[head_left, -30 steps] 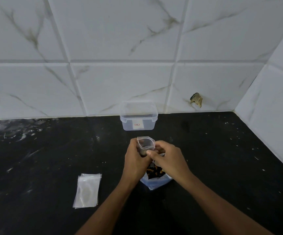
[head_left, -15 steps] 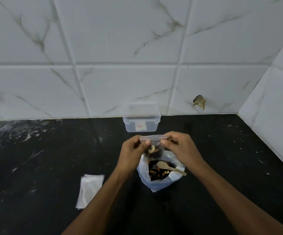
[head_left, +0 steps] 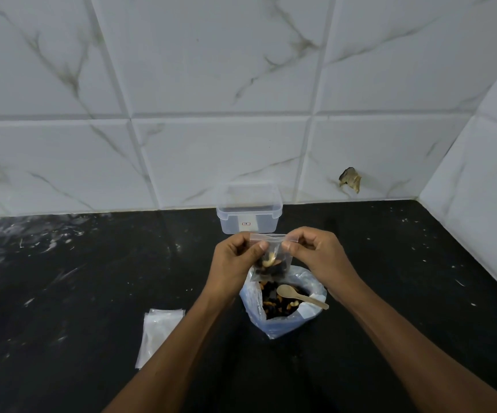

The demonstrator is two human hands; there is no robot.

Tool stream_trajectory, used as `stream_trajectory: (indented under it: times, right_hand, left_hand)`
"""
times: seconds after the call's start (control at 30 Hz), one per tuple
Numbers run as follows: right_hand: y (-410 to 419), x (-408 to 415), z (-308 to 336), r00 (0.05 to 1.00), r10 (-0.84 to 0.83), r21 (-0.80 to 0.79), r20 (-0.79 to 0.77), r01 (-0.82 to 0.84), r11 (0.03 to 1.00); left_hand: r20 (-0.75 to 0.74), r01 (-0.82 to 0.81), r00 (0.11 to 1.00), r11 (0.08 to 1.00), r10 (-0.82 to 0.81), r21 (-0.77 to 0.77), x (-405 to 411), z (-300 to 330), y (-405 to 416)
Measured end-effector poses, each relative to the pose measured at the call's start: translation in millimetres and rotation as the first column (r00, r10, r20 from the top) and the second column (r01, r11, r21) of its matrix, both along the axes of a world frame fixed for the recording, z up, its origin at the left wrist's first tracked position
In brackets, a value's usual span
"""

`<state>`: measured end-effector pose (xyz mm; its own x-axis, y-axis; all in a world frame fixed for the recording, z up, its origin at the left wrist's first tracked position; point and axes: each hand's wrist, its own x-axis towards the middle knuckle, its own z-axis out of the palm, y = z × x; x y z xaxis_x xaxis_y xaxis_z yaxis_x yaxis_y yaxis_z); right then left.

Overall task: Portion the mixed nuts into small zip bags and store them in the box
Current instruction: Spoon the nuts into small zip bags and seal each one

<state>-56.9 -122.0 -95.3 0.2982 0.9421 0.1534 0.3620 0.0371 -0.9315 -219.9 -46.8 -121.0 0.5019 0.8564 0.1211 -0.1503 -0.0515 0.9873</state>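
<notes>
A black counter (head_left: 62, 293) fills the near part of the scene, its dark surface flecked with pale specks and smeared with whitish marks toward the far left. Behind it rises a wall (head_left: 211, 70) of large white tiles with grey-brown marble veins. A second tiled wall (head_left: 485, 204) meets it at the right, forming a corner. A chipped hole (head_left: 350, 179) breaks one tile low on the far wall. The light is soft and even.
</notes>
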Motion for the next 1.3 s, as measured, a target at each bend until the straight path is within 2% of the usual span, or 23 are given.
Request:
stream_trajectory:
  times: [0.23, 0.47, 0.67, 0.87, 1.07, 1.2, 1.3]
  right_hand:
    - [-1, 1, 2, 1.0, 0.012, -0.02, 0.001, -0.012, 1.0]
    - [4, 1, -1, 0.993, 0.043, -0.053, 0.108, -0.037, 0.998]
    - [2, -2, 0, 1.0, 0.02, -0.045, 0.02, -0.019, 0.999]
    - [3, 0, -2, 0.999, 0.029, -0.06, 0.037, -0.027, 0.998]
    - [1, -1, 1, 1.0, 0.01, -0.072, -0.01, -0.01, 0.997]
    - [-1, 0, 2, 0.999, -0.021, -0.069, 0.034, 0.023, 0.997]
    - [0, 0, 2, 0.999, -0.016, -0.069, 0.051, 0.019, 0.997]
  left_hand:
    - [-0.011, -0.023, 1.0, 0.999, 0.022, -0.041, 2, -1, 1]
    - [-0.046, -0.034, 0.998, 0.999, 0.034, -0.002, 7, -1, -2]
    - [-0.053, -0.033, 0.998, 0.999, 0.035, 0.036, 9, -3, -1]
    - [-0.093, 0.038, 0.995, 0.998, -0.033, 0.055, 10, -3, 0]
    - [-0.151, 0.003, 0.988, 0.995, 0.011, 0.095, 10, -3, 5]
    - [-0.184, -0.005, 0.983, 0.996, 0.023, 0.094, 9, -5, 4]
    - [-0.157, 0.021, 0.988, 0.997, -0.01, 0.068, 9, -3, 3]
